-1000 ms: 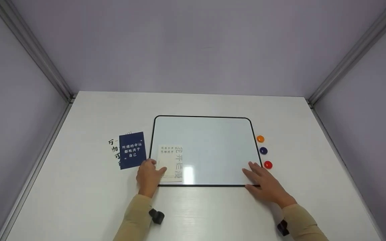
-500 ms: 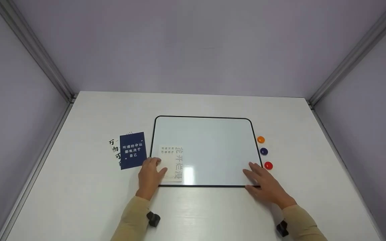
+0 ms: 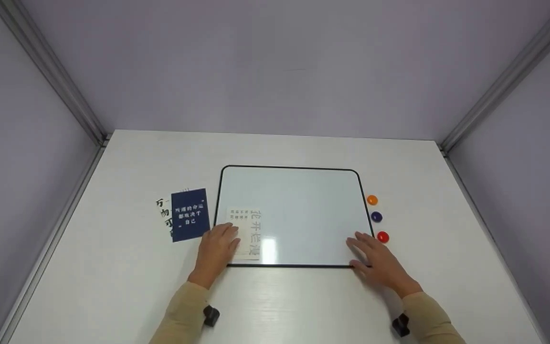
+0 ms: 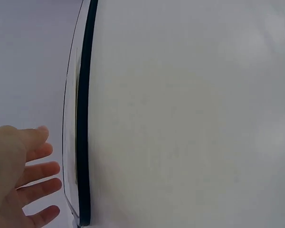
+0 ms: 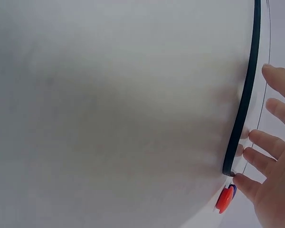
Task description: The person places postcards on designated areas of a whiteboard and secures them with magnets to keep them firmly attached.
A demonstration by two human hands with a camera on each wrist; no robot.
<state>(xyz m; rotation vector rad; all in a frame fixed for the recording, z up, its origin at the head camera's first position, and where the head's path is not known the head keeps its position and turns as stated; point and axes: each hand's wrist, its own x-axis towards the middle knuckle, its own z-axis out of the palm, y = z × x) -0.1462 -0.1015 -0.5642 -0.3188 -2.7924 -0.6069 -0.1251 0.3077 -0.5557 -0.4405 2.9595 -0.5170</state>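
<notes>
A whiteboard (image 3: pixel 299 205) with a thin black frame lies flat on the table. At its lower left corner, a cream card (image 3: pixel 241 239) with grey Chinese writing rests on the board. My left hand (image 3: pixel 216 246) lies over that corner, its fingers spread loosely over the card's left side and hiding part of it. In the left wrist view the fingers of the left hand (image 4: pixel 28 175) are extended and apart. Over the lower right corner is my right hand (image 3: pixel 377 260), palm down with loosely spread fingers; the right wrist view shows its little finger right at the frame corner (image 5: pixel 229 172).
A navy card (image 3: pixel 190 215) with white writing overlaps a white card (image 3: pixel 163 210) with black characters, left of the board. Along the board's right side sit orange (image 3: pixel 372 200), dark blue (image 3: pixel 376 217) and red (image 3: pixel 383 237) round magnets. Grey walls enclose the table.
My left hand has shifted slightly from the board's left edge over the card, and its fingers have straightened. The right hand stays nearly still, and the cards and magnets keep their places.
</notes>
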